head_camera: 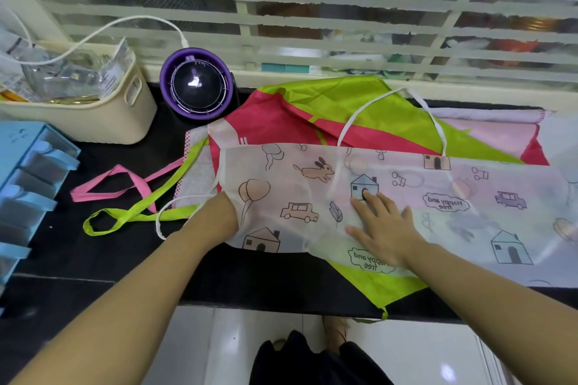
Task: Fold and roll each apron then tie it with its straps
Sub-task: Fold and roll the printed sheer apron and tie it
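Pressing flat on the translucent white apron printed with houses and cars [297, 206], the right hand [386, 228] has its fingers [359, 205] straight and spread, gripping nothing. The left hand is slid under that apron's folded left edge, so I cannot tell how its fingers lie. This one printed apron lies across one pink-and-lime apron [297, 109] on the black worktop [93, 259]; three straps trail left: one pink [103, 192], one lime [131, 216], one thin white [159, 222].

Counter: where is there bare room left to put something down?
Bare counter lies front left, bordered by the drawers, the green strap and the front edge; the left forearm crosses it. A smaller patch sits between the basket and the pink strap. Centre and right are covered by aprons; the fan fills the gap by the basket.
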`<state>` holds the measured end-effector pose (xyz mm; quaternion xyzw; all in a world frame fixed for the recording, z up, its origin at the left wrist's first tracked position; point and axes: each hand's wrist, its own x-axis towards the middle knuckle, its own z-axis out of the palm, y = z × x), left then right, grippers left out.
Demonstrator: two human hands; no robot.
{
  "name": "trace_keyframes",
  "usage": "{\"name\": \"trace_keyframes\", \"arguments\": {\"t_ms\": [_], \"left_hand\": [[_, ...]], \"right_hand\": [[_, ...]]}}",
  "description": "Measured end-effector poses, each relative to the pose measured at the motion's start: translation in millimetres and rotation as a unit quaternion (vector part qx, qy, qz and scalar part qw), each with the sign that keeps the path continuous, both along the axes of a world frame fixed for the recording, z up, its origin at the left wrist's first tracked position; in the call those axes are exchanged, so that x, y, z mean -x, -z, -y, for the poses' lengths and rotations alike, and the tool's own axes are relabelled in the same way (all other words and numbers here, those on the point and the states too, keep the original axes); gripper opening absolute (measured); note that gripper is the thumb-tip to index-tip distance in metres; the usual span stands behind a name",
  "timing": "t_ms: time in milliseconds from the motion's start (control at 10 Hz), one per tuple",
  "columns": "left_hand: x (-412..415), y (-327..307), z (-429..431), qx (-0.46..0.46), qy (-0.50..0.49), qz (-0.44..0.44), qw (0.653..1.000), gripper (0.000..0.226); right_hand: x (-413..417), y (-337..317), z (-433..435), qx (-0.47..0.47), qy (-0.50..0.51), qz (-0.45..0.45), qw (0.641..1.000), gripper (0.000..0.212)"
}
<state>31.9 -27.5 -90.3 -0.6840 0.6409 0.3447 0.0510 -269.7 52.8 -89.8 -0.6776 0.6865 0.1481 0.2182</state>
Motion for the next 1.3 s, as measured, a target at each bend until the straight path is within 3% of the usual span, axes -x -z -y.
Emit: {"name": "trace_keyframes", "arguments": {"t_ms": [100, 300, 500, 700, 800, 1000, 1100, 1200, 1300], "left_hand": [[11.0, -38.8, -15.9, -0.007, -0.013, 0.006, 1.000, 0.018], [-2.4, -13.4, -11.5, 0.086, -0.076, 0.058, 0.992, 0.041], [-16.9, -7.9, -3.6, 0.107, -0.014, 0.049, 0.993, 0.012], [-52.0, -26.6, 0.3, 0.250, 0.054, 0.021, 0.966, 0.016], [-55.6, -27.4, 9.6, 0.230, -0.006, 0.006, 0.973, 0.013], [-43.7, -32.5, 3.2, 0.135, -0.204, -0.126, 0.961, 0.028], [-33.8, -30.2, -12.5, 0.175, -0.247, -0.149, 0.941, 0.035], [-29.6, -37.8, -27.1, 0.307, -0.337, -0.225, 0.861, 0.048], [-19.3, -42.5, -35.7, 0.166, -0.284, -0.167, 0.929, 0.024]], "right_hand": [[-0.7, -2.2, 0.2, 0.000, -0.005, -0.001, 1.000, 0.067], [-0.4, -2.2, 1.0, -0.001, -0.006, -0.007, 1.000, 0.067], [-0.8, -2.2, 1.0, -0.002, -0.009, -0.013, 1.000, 0.067], [-2.6, -4.0, 1.0, -0.008, -0.021, -0.006, 1.000, 0.066], [-9.4, -4.2, 1.3, -0.009, -0.025, -0.003, 1.000, 0.066], [-11.8, -3.0, 1.3, -0.008, -0.026, -0.015, 1.000, 0.067], [-12.6, -3.0, 1.0, -0.006, -0.025, -0.017, 1.000, 0.067], [-13.5, -2.6, 1.3, -0.004, -0.023, -0.016, 1.000, 0.066], [-14.4, -2.8, 1.1, -0.002, -0.023, -0.016, 1.000, 0.066]]}}
